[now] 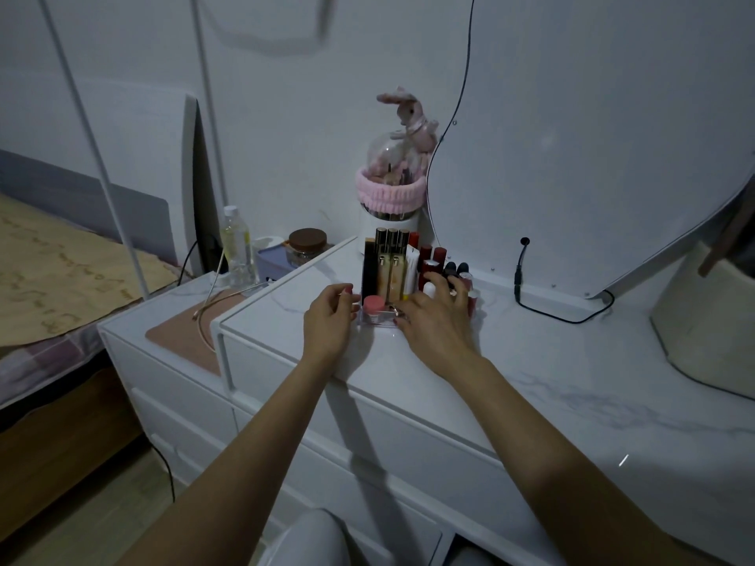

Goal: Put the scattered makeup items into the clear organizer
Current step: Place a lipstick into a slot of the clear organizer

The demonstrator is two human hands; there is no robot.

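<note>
The clear organizer (378, 323) stands on the white dresser top, filled with upright items. Tall gold-and-black tubes (388, 263) fill its back left, and red lipsticks (433, 255) with dark-capped ones (455, 269) stand at the right. A small pink-lidded jar (373, 307) sits in the front tray. My left hand (327, 316) rests at the organizer's left front corner, fingers curled against its edge. My right hand (433, 316) lies spread over its right front side, fingers among the lipsticks. Whether either hand grips an item is unclear.
A domed brush holder (388, 189) with a pink band and a plush rabbit (408, 116) stands behind. A large mirror (592, 157) leans at right with a black cable (551, 312). A bottle (237, 247), a jar (306, 245) and a bed (61, 279) lie left.
</note>
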